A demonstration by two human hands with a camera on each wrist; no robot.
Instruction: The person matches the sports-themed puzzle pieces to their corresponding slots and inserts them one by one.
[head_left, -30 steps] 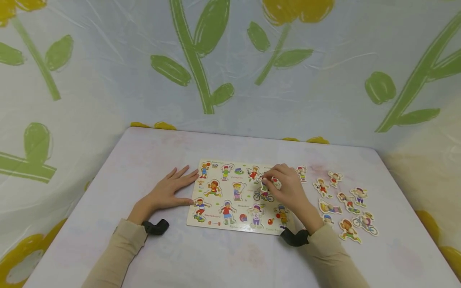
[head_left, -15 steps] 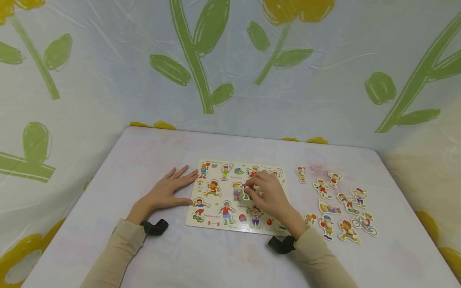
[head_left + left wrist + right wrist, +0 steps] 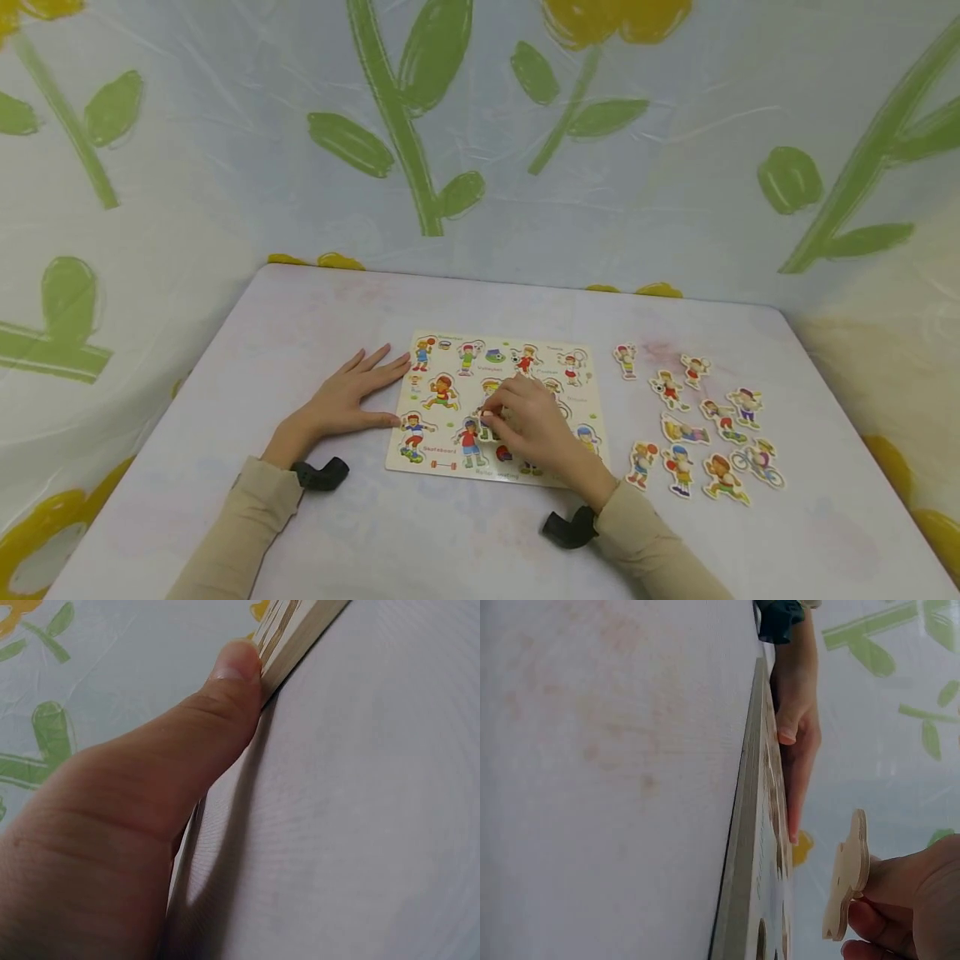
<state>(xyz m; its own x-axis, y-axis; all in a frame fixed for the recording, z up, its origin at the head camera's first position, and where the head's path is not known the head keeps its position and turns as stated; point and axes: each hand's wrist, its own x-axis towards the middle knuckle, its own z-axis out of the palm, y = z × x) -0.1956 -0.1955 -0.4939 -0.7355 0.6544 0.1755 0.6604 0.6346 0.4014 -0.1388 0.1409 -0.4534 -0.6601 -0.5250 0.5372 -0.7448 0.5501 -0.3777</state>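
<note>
A wooden puzzle board (image 3: 442, 435) printed with children playing sports lies on the table. My left hand (image 3: 343, 404) lies spread at its left edge, fingers straight; in the left wrist view the thumb (image 3: 225, 697) touches the board's side. Over the lower middle of the board, my right hand (image 3: 534, 421) pinches a flat figure-shaped wooden puzzle piece (image 3: 846, 877) between thumb and fingers. The right wrist view has this piece raised above the board, its plain back and edge showing. From the head view the piece overlaps the roller skating figure's right side, and the fingers hide most of its picture.
Several loose puzzle pieces lie right of the board, among them a volleyball figure (image 3: 626, 362), a cyclist (image 3: 759, 463), a runner (image 3: 725, 479) and a basketball figure (image 3: 641, 465). A flowered curtain (image 3: 675, 200) hangs behind the table (image 3: 465, 550).
My right hand has travelled left and nearer to me across the board, carrying the pinched puzzle piece from the bicycle figure to the roller skating figure. The left hand has stayed put.
</note>
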